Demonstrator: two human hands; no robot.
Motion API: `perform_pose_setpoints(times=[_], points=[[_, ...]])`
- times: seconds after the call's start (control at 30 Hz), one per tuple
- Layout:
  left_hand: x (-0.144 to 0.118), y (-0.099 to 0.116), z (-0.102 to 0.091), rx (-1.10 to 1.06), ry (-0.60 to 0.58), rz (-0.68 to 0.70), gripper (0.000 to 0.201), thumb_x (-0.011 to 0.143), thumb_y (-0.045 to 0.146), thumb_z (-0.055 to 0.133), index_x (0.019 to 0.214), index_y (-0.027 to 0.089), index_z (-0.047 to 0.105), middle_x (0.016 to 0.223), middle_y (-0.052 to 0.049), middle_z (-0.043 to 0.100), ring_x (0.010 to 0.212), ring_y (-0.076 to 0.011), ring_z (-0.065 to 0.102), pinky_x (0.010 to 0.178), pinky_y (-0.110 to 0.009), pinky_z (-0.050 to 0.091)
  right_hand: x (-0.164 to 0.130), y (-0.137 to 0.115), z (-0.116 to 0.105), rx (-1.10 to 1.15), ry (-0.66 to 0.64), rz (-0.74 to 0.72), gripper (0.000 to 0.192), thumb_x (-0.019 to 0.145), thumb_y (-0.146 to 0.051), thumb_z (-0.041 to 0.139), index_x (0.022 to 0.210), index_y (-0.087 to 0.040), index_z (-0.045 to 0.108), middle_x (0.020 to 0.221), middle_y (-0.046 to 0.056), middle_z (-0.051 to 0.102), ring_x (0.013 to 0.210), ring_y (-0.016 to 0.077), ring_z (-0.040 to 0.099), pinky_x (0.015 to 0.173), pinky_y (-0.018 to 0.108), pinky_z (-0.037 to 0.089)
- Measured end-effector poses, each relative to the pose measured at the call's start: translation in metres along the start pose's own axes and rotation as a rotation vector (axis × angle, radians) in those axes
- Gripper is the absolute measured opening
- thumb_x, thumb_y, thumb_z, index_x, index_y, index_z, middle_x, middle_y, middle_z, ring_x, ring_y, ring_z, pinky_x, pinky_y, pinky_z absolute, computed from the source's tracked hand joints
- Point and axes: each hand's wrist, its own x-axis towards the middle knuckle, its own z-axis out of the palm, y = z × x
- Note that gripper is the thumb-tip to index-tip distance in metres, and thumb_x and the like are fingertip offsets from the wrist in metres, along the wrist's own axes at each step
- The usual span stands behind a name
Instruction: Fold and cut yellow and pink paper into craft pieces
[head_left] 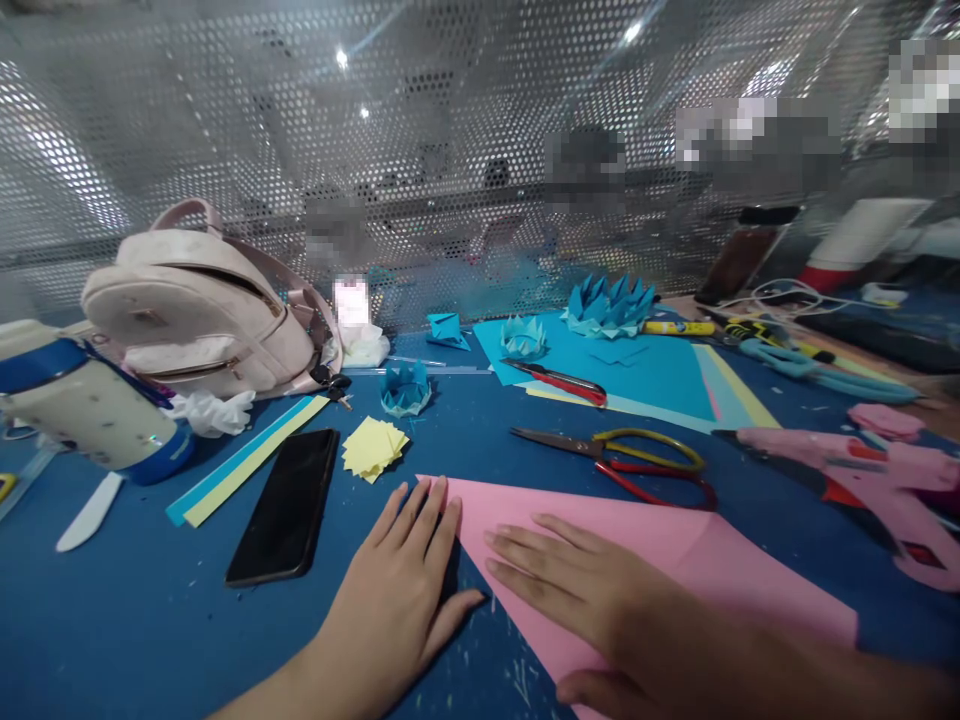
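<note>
Both hands lie flat at the near edge of the blue desk [112, 620], pressing on a pink paper [675, 560] folded into a long triangle whose tip points toward the desk's left side. The left hand [397, 590] is spread, fingers straight, with its fingertips on the paper's pointed tip and its palm on the bare desk. The right hand [577, 580] rests palm down on the paper just beside it, fingers extended and grasping nothing. Just left of the left hand lies a black phone [289, 510], face up. Beyond the phone sits a small stack of yellow paper squares [375, 447], and left of it a blue and yellow paper strip [244, 462]. Beyond the pink paper lie scissors with yellow and red handles [630, 465]. Toward the right edge lies a pink glue gun [862, 480]. At the far left stands a pale backpack [195, 310], and blue folded paper crowns [607, 305] sit near the far edge.
</note>
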Motion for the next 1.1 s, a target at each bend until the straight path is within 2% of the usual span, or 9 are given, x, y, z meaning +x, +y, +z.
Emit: perform_pose_setpoints(times=[0.23, 0.47, 0.63, 1.1], points=[[0.0013, -0.0025, 0.0017, 0.006, 0.031, -0.008, 0.068, 0.098, 0.057, 0.034, 0.14, 0.004, 0.044, 0.144, -0.023, 0.045, 0.132, -0.035, 0.045, 0.104, -0.05, 0.046, 0.0046, -0.0061, -0.0094, -0.009, -0.05, 0.04, 0.073, 0.088, -0.045, 0.06, 0.15, -0.022, 0.03, 0.152, 0.008, 0.037, 0.139, 0.0284, 0.037, 0.117, 0.044, 0.03], [0.0012, -0.0035, 0.0032, -0.016, 0.021, -0.049, 0.07, 0.098, 0.057, 0.035, 0.144, 0.005, 0.037, 0.147, -0.022, 0.041, 0.136, -0.0324, 0.041, 0.107, -0.05, 0.043, 0.0036, -0.0016, -0.0043, 0.006, -0.036, 0.02, 0.074, 0.088, -0.036, 0.06, 0.151, -0.022, 0.025, 0.154, 0.008, 0.034, 0.141, 0.0266, 0.033, 0.118, 0.041, 0.026], [0.001, -0.004, 0.0046, -0.04, -0.012, -0.053, 0.07, 0.098, 0.055, 0.036, 0.145, 0.004, 0.036, 0.149, -0.022, 0.038, 0.138, -0.0323, 0.038, 0.107, -0.051, 0.042, 0.0017, 0.0008, -0.0008, 0.01, -0.057, 0.033, 0.077, 0.088, -0.036, 0.059, 0.153, -0.021, 0.02, 0.156, 0.008, 0.03, 0.143, 0.0264, 0.028, 0.119, 0.043, 0.025], [0.0001, -0.0038, 0.0051, -0.062, -0.023, -0.068, 0.068, 0.098, 0.055, 0.036, 0.146, 0.007, 0.034, 0.149, -0.022, 0.038, 0.138, -0.0323, 0.037, 0.109, -0.051, 0.039, 0.0059, -0.0051, -0.0055, -0.008, -0.087, 0.015, 0.077, 0.088, -0.041, 0.06, 0.152, -0.017, 0.025, 0.154, 0.01, 0.031, 0.143, 0.0285, 0.029, 0.119, 0.046, 0.025]])
